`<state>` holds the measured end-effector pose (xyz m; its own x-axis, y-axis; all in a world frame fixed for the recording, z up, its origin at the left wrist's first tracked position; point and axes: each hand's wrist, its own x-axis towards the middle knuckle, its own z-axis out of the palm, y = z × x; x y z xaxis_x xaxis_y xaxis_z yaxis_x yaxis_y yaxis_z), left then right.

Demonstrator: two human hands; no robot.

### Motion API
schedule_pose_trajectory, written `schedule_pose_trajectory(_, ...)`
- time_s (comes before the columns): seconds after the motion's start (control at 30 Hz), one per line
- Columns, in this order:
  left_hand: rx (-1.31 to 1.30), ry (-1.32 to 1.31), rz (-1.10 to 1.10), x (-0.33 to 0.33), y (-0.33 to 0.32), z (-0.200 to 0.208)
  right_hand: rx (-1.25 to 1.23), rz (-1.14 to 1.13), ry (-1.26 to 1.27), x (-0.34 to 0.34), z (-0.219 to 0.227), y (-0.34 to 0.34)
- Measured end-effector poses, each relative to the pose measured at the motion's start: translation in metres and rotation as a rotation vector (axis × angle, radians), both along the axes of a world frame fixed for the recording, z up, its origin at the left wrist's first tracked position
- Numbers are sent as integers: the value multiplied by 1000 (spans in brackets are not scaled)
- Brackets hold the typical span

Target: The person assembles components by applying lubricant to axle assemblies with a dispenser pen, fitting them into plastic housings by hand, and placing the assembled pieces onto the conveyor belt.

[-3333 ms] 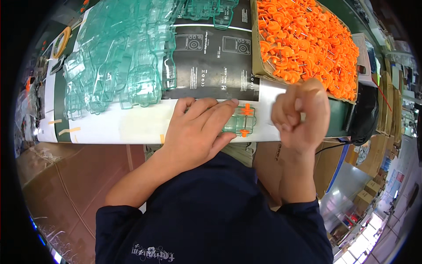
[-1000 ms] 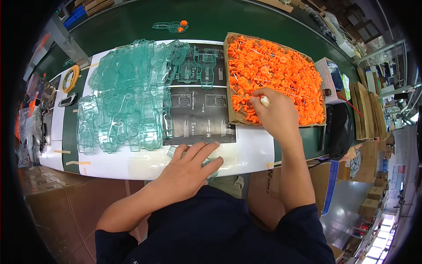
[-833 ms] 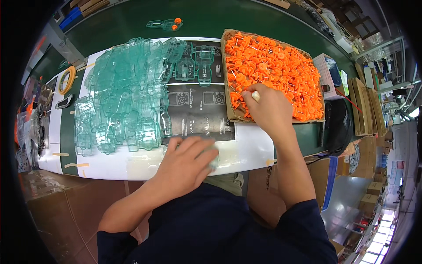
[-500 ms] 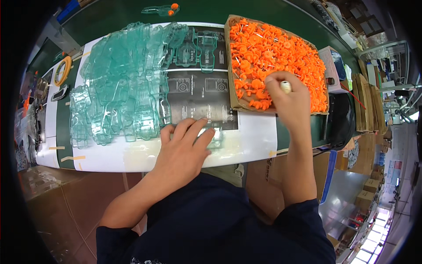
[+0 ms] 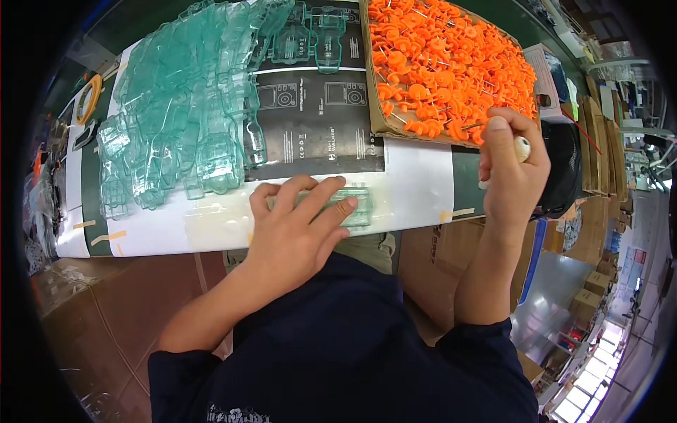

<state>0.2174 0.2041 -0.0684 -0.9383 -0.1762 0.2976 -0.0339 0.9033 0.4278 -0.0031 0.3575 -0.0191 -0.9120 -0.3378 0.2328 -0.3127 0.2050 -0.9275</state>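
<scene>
My left hand (image 5: pixel 300 222) is at the table's near edge, fingers spread and bent, fingertips resting on a small clear green plastic shell (image 5: pixel 360 206). Its left part is hidden under the fingers. My right hand (image 5: pixel 515 158) is closed around a hand tool with a rounded cream handle (image 5: pixel 522 149); a thin shaft seems to come out by the thumb, its kind unclear. That hand is at the near right corner of a cardboard box (image 5: pixel 412 137) heaped with orange plastic parts (image 5: pixel 451 63), several with metal pins.
A wide pile of clear green plastic shells (image 5: pixel 176 106) covers the left of the table. Two more shells lie on a black printed sheet (image 5: pixel 310 134) in the middle. A yellow tape roll (image 5: pixel 88 100) is at far left, a black bag (image 5: pixel 560 169) to the right.
My right hand has moved right, from over the orange parts to the box's near right corner. More of the shell under my left hand shows. The whole view has shifted.
</scene>
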Motion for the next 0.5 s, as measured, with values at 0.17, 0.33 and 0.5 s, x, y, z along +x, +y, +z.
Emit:
schedule_pose_trajectory(0.17, 480, 146, 2, -1, -28, 13, -141, -55, 63, 2, 13, 10)
schedule_pose_trajectory(0.33, 825, 340, 265, -11, -40, 24, -260, -76, 39, 0, 13, 19)
schedule_pose_trajectory(0.5, 690, 60, 257, -7, -27, 15, -249, -36, 14, 17, 13, 12)
